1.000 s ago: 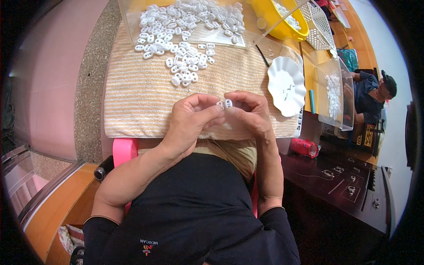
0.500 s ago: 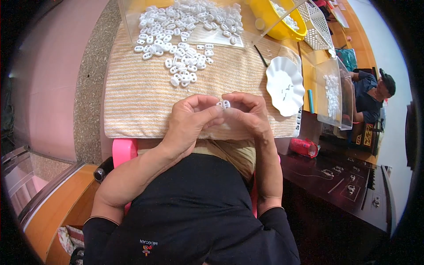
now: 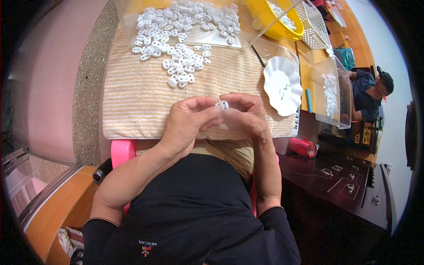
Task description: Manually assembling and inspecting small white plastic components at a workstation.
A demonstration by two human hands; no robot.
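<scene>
My right hand point(image 3: 247, 115) pinches a small white two-hole oval plastic piece point(image 3: 225, 105) between thumb and forefinger, just above the towel's near edge. Close against it, my left hand point(image 3: 190, 118) is also closed, thumb pressed to forefinger, with a tiny white part point(image 3: 218, 104) at the fingertips whose kind I cannot make out. Beyond the hands, a loose heap of similar white two-hole pieces point(image 3: 182, 64) lies on the striped towel point(image 3: 137, 97). It runs back into a larger pile point(image 3: 190, 20) on a clear tray.
To the right lies a white scalloped plate point(image 3: 280, 84) with small dark bits, near a thin black stick point(image 3: 258, 56). Farther back stand a yellow basin point(image 3: 289, 33) and a white perforated basket point(image 3: 314, 26). A clear box point(image 3: 329, 97) holds white pieces; another person point(image 3: 369, 95) sits beyond it.
The whole view has shifted slightly. Both hands keep the same pinch close together, and the white piece between them looks slightly turned.
</scene>
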